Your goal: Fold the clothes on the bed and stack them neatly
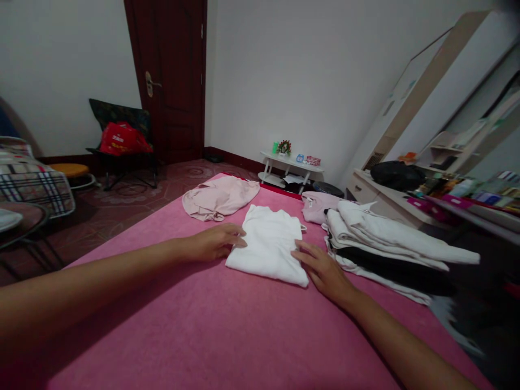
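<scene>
A folded white garment (268, 244) lies on the pink bed cover (195, 325). My left hand (215, 242) rests at its left edge, fingers curled and pinching the cloth. My right hand (323, 268) lies flat at its right edge, fingers stretched out against the fabric. Both forearms reach in from the near side.
A crumpled pale pink garment (219, 196) lies farther back on the bed. A stack of folded white and dark clothes (385, 244) sits to the right, a pink folded piece (319, 206) behind it. A low white table (290, 165), a chair with a red bag (122, 138) and a cluttered desk (447, 200) surround the bed.
</scene>
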### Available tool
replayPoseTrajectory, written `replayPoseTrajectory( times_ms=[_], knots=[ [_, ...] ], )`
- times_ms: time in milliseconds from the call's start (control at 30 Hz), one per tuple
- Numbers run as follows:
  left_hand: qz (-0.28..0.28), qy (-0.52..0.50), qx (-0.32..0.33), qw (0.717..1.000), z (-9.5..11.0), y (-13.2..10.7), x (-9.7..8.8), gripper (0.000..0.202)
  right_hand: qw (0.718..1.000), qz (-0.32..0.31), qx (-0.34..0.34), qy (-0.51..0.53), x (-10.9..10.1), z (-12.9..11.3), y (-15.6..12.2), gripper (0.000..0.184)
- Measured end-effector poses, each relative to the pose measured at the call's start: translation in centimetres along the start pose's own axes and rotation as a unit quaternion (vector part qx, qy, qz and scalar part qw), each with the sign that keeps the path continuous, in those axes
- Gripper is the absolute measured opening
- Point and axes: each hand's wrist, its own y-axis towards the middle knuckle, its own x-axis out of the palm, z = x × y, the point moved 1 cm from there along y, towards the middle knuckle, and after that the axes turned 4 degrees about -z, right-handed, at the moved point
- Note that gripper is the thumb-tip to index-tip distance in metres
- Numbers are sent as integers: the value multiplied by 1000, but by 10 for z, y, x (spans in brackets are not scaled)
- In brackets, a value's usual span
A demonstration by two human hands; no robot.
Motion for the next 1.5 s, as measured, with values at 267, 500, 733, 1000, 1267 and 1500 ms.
replayPoseTrajectory(
  times_ms=[267, 500, 733, 1000, 1267, 1500],
  knots=[
    [62, -15, 6, 998, -29, 41, 17, 33, 1000, -1, -3, 28, 14, 9, 39, 39],
    [1, -189, -5, 982, 20, 23, -9, 29, 995, 12, 5, 97, -4, -26, 21, 33],
    [135, -487, -307, 806, 34, 23, 8, 22, 895, 143, 313, 285, 1, -32, 20, 32],
    [174, -282, -431, 839, 13, 39, 8, 41, 872, 135, 394, 258, -7, -10, 43, 29],
    [44, -54, -93, 993, 57, 55, 3, 53, 987, 56, 122, 88, -16, -68, 65, 42],
    [-6, -203, -220, 954, 6, 41, 17, 39, 961, -27, 237, 142, 16, -16, 39, 40]
  ],
)
